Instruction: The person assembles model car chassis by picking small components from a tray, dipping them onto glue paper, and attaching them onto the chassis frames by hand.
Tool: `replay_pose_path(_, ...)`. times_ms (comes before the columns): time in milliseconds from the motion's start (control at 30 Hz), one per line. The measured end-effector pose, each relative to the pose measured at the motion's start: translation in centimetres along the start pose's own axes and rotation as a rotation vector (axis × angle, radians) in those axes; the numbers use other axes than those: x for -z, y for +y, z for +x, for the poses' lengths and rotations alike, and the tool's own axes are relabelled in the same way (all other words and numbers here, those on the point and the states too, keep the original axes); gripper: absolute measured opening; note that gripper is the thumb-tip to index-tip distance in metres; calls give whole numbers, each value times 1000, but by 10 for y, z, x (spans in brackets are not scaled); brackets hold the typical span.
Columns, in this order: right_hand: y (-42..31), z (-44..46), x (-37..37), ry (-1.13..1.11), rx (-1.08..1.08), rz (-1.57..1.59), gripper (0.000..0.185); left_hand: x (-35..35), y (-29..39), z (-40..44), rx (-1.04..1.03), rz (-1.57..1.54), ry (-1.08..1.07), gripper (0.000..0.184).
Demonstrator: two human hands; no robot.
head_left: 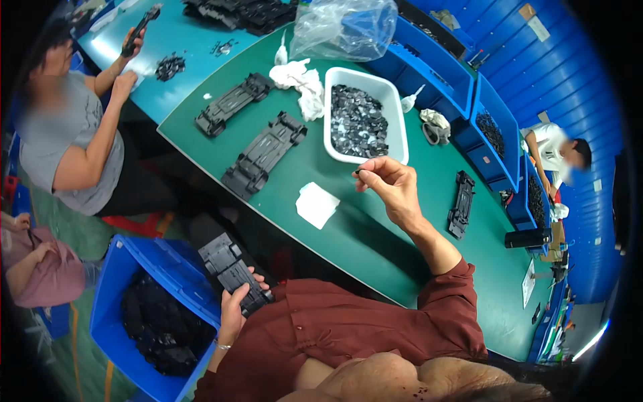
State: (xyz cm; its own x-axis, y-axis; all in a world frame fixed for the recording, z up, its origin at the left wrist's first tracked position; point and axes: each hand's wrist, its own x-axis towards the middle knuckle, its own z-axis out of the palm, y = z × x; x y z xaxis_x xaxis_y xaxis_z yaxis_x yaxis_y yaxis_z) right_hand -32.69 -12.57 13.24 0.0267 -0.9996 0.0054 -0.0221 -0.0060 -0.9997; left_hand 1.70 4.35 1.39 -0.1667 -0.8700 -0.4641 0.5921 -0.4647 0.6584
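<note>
My left hand (238,303) is wrapped round a black and grey plastic chassis part (228,262), low at the table's near edge beside the blue bin. My right hand (390,187) pinches a small black piece (358,171) between thumb and fingertips, just above the near rim of a white tub (402,151). Many small dark pieces (358,120) fill the tub. To the left, two similar chassis parts (266,153) (234,103) lie on the green table. Another dark chassis part (461,205) rests to the right. A white paper square (317,205) lies left of my right hand.
A blue bin (110,301) of black parts stands below the table's edge (315,247). White cloths (303,86), a clear plastic bag (343,28) and blue bins (492,157) lie along the far side. Co-workers (74,127) sit left and right. A black cylinder (528,238) is far right.
</note>
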Motion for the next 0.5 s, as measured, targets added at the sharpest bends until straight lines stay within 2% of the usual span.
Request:
replay_pose_path(33,3,-1,-2,-13,-12,0,9,1,0,1,-5,14,-9,43)
replay_pose_path(133,14,1,-8,-81,142,-373,8,1,0,1,1,-12,-13,42)
replay_pose_path(233,10,0,-19,-106,23,-524,11,1,1,1,6,-18,4,42)
replay_pose_path(500,19,7,-37,-133,-47,-547,13,4,0,0,12,-60,29,43)
